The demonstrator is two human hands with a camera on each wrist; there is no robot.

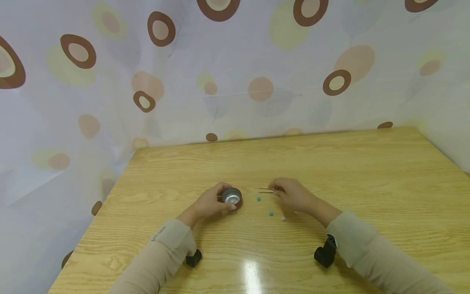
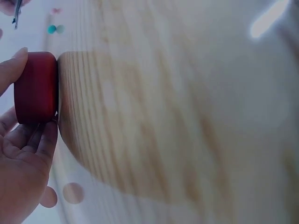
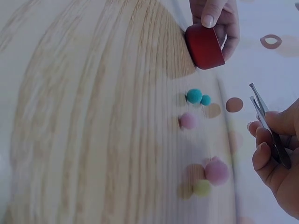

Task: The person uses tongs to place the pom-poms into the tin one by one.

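My left hand (image 1: 213, 201) grips a small round cup (image 1: 232, 197), thumb on the near side and fingers round the far side. The cup is red outside (image 2: 36, 87) and shiny silver inside; it stands upright on the table. Metal tweezers (image 3: 267, 122) are pinched in my right hand (image 1: 291, 194), their tips apart with nothing between them, pointing left towards the cup. Below the tips lie a teal pom-pom (image 1: 258, 198), a second teal one (image 1: 271, 213) and a pale pink one (image 1: 283, 219). The right wrist view also shows a larger pink pom-pom (image 3: 217, 171) and a yellow-green one (image 3: 202, 187).
Everything stands on a light wood-grain table (image 1: 205, 163). A white patterned sheet (image 1: 235, 110) hangs behind it and at the sides. Black wrist cameras, one on the left (image 1: 193, 258) and one on the right (image 1: 325, 252), stick out below the sleeves.
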